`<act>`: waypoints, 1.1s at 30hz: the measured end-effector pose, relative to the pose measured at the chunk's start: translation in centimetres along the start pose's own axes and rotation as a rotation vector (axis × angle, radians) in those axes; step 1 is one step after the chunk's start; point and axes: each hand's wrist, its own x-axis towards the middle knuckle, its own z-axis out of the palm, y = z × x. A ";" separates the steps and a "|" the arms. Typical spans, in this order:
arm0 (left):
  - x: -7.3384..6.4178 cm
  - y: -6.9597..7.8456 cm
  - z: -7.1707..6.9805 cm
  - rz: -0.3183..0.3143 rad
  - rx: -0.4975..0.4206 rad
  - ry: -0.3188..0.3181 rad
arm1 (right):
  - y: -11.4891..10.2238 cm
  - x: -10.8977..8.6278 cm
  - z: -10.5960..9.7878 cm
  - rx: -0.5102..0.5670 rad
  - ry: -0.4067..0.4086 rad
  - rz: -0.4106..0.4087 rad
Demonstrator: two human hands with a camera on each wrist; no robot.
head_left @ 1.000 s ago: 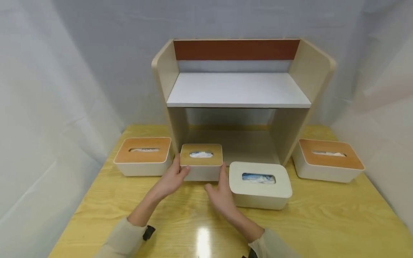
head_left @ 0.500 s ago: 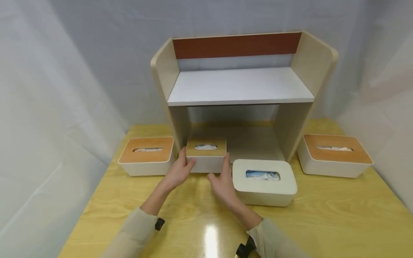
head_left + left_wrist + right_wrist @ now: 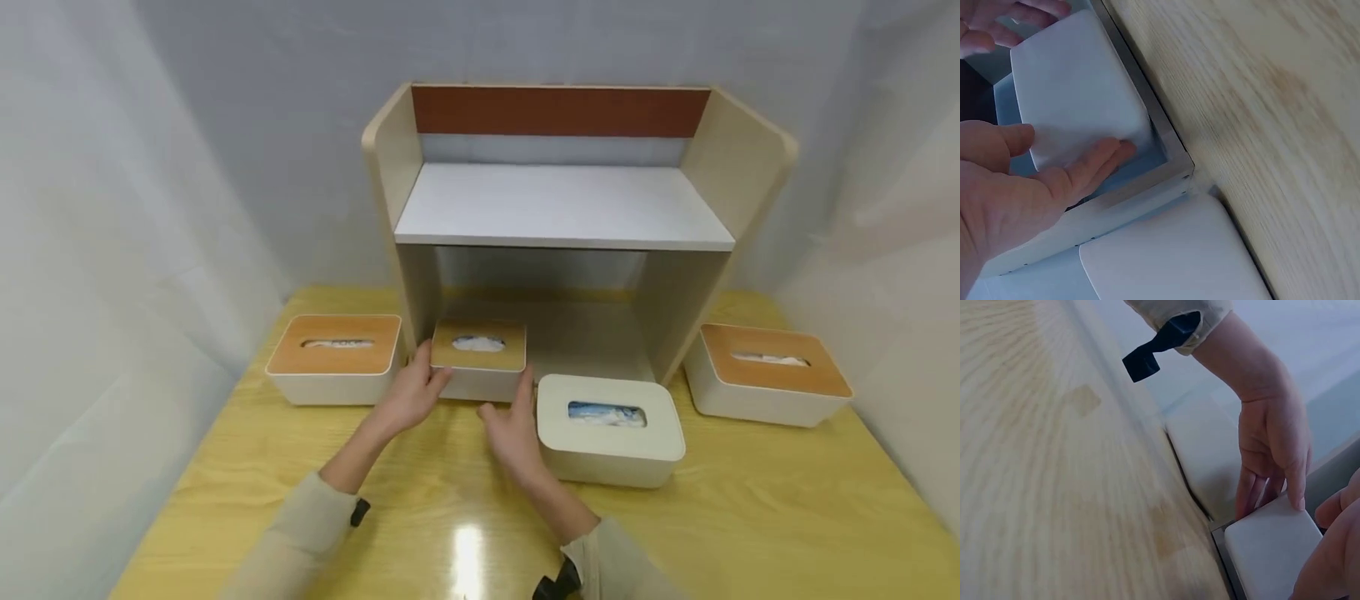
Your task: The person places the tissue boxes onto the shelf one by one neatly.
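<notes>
A small white tissue box (image 3: 480, 382) with a light wooden lid sits at the lower left opening of the two-tier shelf (image 3: 564, 204). My left hand (image 3: 408, 396) holds its left front corner, thumb on the front face and fingers along the side. My right hand (image 3: 516, 435) lies at the box's right side with straight fingers, its thumb apart from the front. In the left wrist view the box's white face (image 3: 1075, 81) stands just inside the shelf's edge. From the right wrist view, my right hand's fingers (image 3: 1249, 490) touch the box (image 3: 1272, 553).
A larger all-white tissue box (image 3: 611, 433) stands close beside my right hand. An orange-lidded tissue box (image 3: 333, 358) is left of the shelf, against its side. Another orange-lidded one (image 3: 772, 375) stands on the right. All rest on the wooden table (image 3: 405, 517).
Over the last second the small tissue box has moved back and slightly right into the lower shelf, both hands going with it. In the last half second it has barely moved.
</notes>
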 end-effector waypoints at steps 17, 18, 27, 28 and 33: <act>-1.1 -0.3 1.4 -0.114 -0.248 0.057 | 0.3 1.3 -0.1 0.077 -0.024 0.055; -1.1 0.0 1.6 -0.114 -0.279 0.038 | 0.2 1.5 -0.3 0.095 -0.015 0.052; -1.5 1.1 2.4 -0.118 -0.456 0.001 | -0.2 1.8 -0.8 0.162 0.008 0.014; -1.6 1.1 2.4 -0.097 -0.470 0.011 | -0.2 1.6 -0.8 0.164 0.002 0.010; -1.8 1.0 2.1 -0.033 -0.468 0.069 | -0.6 1.2 -0.2 0.172 -0.038 0.039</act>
